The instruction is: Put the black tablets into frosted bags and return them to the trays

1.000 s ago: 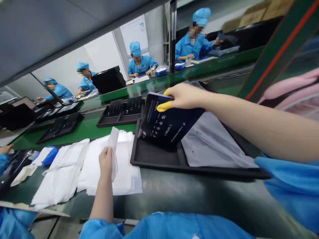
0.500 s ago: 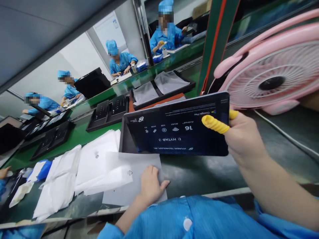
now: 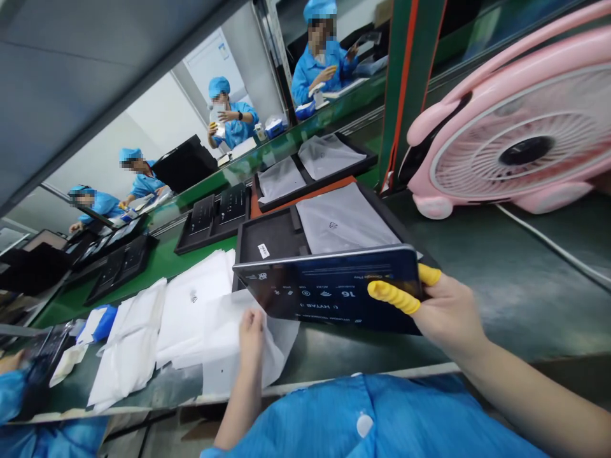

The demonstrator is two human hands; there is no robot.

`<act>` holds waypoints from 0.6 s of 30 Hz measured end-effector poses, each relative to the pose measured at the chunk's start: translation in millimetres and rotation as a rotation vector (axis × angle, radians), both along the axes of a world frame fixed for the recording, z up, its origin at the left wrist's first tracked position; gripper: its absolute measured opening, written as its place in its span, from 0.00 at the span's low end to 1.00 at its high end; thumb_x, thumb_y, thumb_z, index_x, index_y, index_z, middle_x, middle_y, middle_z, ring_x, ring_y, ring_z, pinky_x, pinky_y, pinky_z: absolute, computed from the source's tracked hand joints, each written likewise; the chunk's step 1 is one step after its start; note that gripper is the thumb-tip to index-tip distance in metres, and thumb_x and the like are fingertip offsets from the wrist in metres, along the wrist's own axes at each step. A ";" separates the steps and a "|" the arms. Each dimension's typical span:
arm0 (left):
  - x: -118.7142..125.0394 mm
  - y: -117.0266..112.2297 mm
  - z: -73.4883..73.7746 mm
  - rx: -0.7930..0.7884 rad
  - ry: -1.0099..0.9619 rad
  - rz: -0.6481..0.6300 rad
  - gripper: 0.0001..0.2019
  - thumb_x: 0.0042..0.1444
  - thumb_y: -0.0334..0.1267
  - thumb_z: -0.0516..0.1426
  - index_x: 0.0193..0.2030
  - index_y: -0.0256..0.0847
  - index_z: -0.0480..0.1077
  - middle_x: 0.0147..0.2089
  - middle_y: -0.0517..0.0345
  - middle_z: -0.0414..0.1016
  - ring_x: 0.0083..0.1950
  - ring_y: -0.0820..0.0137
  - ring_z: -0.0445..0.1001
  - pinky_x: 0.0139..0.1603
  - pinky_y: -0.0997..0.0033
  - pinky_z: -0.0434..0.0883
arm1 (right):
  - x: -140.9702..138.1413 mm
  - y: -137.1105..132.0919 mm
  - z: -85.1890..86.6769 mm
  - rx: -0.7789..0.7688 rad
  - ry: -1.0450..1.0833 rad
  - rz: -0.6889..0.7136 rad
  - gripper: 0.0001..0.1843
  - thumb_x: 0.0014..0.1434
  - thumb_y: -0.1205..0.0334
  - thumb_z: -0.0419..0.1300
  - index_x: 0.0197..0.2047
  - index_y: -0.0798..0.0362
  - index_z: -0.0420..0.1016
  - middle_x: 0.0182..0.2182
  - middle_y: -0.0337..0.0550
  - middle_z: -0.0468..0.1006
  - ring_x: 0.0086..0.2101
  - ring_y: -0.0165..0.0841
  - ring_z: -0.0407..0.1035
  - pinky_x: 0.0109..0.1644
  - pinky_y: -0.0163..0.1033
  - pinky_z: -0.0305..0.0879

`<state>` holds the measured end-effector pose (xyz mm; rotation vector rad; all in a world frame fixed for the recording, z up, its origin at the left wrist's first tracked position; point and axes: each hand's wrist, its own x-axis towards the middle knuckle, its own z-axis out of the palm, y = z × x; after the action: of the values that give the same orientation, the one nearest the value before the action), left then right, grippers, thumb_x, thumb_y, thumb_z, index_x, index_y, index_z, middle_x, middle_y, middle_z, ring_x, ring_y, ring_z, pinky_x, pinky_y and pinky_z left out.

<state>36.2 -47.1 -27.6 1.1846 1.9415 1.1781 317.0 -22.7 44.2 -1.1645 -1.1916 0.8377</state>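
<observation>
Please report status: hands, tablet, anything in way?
Right hand gripping tablet by one end. Left hand pinching translucent bag. Nothing seen between tablet and bag.

One tablet [image 3: 329,296]: dark screen with white print upside down, held tilted on edge by the right hand [image 3: 449,312], yellow covers on thumb and finger. One translucent white bag [image 3: 222,366], pinched at its edge by the left hand [image 3: 251,334]. White bags [image 3: 184,318], piled alongside. One black tray [image 3: 267,232], behind the tablet: small white label in the left compartment, translucent sleeve [image 3: 346,219] in the right. One pink fan [image 3: 432,172], at right. Co-workers in blue caps, across the line.
</observation>
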 end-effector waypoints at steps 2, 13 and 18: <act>-9.0 3.7 17.8 0.071 -0.152 0.088 0.10 0.53 0.45 0.48 0.27 0.41 0.58 0.24 0.62 0.64 0.28 0.74 0.66 0.31 0.74 0.65 | -9.2 -0.8 -4.0 -0.028 0.024 0.067 0.15 0.33 0.44 0.66 0.22 0.44 0.76 0.19 0.37 0.75 0.24 0.41 0.71 0.29 0.44 0.71; 13.9 -4.4 94.1 0.230 0.550 -0.325 0.15 0.56 0.43 0.46 0.20 0.42 0.57 0.21 0.60 0.61 0.26 0.72 0.61 0.30 0.73 0.60 | -60.7 15.3 -42.4 -0.095 0.025 0.367 0.18 0.43 0.45 0.63 0.32 0.50 0.76 0.29 0.41 0.79 0.31 0.38 0.72 0.38 0.41 0.69; 16.5 -5.9 71.0 0.159 0.584 -0.614 0.15 0.58 0.40 0.45 0.21 0.41 0.56 0.22 0.60 0.60 0.25 0.74 0.60 0.27 0.73 0.57 | -58.9 37.2 -41.7 -0.181 0.259 0.179 0.26 0.40 0.43 0.64 0.38 0.54 0.73 0.34 0.44 0.78 0.35 0.40 0.72 0.40 0.43 0.69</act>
<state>52.7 -53.0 43.4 2.1970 1.6512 0.7058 258.1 14.5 2.5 -1.0650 -1.0314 1.2147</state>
